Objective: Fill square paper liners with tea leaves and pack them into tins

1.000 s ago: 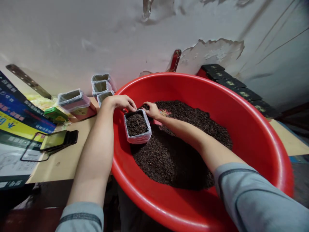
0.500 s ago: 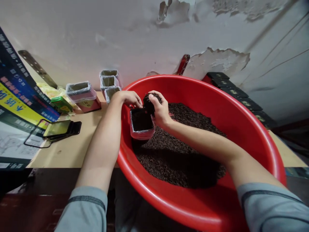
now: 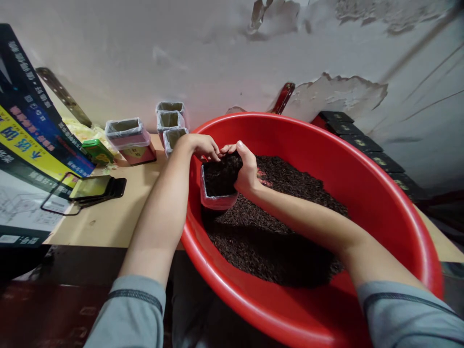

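R hand (image 3: 248, 169) now over lined tin (image 3: 219, 201)

It's moved in from the tin's R edge, cupped half-open, thumb up, w/ dark leaf bits (image 3: 230, 166) against it. L hand (image 3: 206, 146): fingers curled at far rim; can't tell if pinching. Tin's below/betw. both, dark bits inside. Red basin (image 3: 311, 324) around it holds a loose pile (image 3: 241, 232). Farther L, lined containers (image 3: 176, 137) on tabletop (image 3: 108, 215).

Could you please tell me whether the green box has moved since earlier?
No, the green box keeps the same place below the lower end of the metal strip on the wall.
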Available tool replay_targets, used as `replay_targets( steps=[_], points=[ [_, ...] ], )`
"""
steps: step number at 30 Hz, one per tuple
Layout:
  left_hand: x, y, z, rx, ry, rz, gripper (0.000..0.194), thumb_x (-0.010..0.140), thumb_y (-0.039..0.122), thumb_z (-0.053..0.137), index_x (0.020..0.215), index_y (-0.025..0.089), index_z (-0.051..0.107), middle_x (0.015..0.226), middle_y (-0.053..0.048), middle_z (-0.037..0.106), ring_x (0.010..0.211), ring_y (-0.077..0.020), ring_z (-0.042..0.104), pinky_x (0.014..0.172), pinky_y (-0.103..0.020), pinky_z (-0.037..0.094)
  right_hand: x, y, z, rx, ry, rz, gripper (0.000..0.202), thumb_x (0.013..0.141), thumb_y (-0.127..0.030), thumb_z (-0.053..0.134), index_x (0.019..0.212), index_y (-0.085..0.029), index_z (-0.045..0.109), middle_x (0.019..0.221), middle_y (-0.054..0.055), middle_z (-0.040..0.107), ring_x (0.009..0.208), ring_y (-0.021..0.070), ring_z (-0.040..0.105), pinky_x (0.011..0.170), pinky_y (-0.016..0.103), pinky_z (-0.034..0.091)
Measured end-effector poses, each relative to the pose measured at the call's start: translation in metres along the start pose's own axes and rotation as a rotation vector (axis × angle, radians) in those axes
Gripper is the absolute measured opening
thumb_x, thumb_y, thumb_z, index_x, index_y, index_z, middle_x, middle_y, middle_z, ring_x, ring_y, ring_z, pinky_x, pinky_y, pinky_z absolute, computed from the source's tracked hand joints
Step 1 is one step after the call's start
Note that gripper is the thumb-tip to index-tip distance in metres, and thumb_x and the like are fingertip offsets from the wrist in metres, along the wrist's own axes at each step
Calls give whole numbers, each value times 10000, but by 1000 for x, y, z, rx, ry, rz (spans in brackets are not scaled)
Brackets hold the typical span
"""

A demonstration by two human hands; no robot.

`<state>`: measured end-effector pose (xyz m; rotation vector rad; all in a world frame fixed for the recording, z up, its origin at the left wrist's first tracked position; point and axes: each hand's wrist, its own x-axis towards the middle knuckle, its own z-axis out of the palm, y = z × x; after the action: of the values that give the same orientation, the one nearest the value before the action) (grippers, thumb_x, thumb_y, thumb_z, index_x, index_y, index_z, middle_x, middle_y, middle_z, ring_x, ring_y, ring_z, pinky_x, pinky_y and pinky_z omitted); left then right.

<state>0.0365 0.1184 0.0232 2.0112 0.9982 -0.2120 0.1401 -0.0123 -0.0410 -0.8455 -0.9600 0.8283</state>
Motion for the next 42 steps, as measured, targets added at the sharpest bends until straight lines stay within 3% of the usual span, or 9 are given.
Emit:
replay_targets(
  steps=[8, 12, 15, 19, 24, 27, 30, 35, 42],
  points=[
    [-7, 7, -1, 92, -15, -11, 374, 658, 204, 759, 1026, 216, 823, 921, -40, 766, 946, -203, 670, 853, -274, 509, -2, -11, 2, -94, -249, 28, 698, 863, -843, 353, 963, -236, 683, 1051, 87, 706, 1186, 277, 615, 1048, 544, 483],
    [-8, 7, 0, 95, -21, -17, 367, 696, 232, 743, 1053, 188, 816, 1020, -62, 770, 947, -199, 678, 844, -284, 525, 0, -37, -22, -190, -247, -109, 698, 914, -797, 328, 1128, -251, 708, 1223, 78, 700, 1289, 262, 578, 1169, 552, 383],
    [-12, 12, -3, 106, 43, -11, 330, 751, 236, 720, 1062, 164, 804, 1076, -91, 768, 947, -197, 686, 808, -282, 541, -3, -62, -70, -379, -191, -155, 617, 931, -736, 416, 1149, -246, 722, 1193, 87, 726, 1227, 262, 627, 1123, 544, 434],
    [-28, 32, -5, 228, 167, 79, 334, 820, 222, 678, 1127, 141, 784, 1124, -111, 774, 1004, -213, 702, 860, -291, 544, -16, -78, -164, -952, -284, -116, 413, 865, -615, 618, 1056, -281, 769, 897, 74, 762, 753, 227, 685, 797, 461, 566],
    [-48, 57, 48, 539, 331, 145, 590, 1017, 475, 469, 1467, 106, 566, 1572, -164, 494, 1468, -295, 436, 1222, -392, 312, -11, -57, -249, -1373, -554, -179, 352, 725, -518, 727, 1021, -349, 811, 784, 122, 742, 827, 294, 667, 956, 640, 459],
    [-54, 50, 97, 626, 375, 40, 838, 1036, 620, 305, 1639, 48, 202, 1715, -195, 112, 1601, -331, 97, 1286, -504, 156, -6, -50, -245, -1404, -639, -152, 359, 738, -528, 718, 1048, -363, 795, 869, 103, 766, 903, 315, 690, 1021, 741, 376],
    [-59, 35, 122, 741, 445, -58, 841, 1047, 606, 260, 1633, 9, 180, 1718, -192, 85, 1605, -315, 51, 1304, -496, 86, -14, -66, -216, -1371, -713, -268, 385, 896, -501, 563, 1167, -314, 761, 1051, 112, 772, 1032, 309, 695, 1060, 700, 379],
    [-66, 35, 131, 738, 446, -132, 836, 1049, 570, 245, 1622, -32, 155, 1713, -214, 85, 1604, -302, 35, 1306, -481, 97, -44, -103, -178, -1319, -934, -335, 364, 893, -295, 570, 1214, -284, 741, 1191, 109, 751, 1160, 332, 658, 1059, 652, 402],
    [-52, 39, 129, 708, 447, -154, 816, 1041, 580, 214, 1632, 22, 140, 1717, -202, 27, 1600, -275, -30, 1298, -514, 37, -62, -108, -163, -1342, -1065, -218, 313, 885, -246, 611, 1165, -241, 751, 1075, 130, 764, 1116, 351, 671, 1058, 679, 363]
  ],
)
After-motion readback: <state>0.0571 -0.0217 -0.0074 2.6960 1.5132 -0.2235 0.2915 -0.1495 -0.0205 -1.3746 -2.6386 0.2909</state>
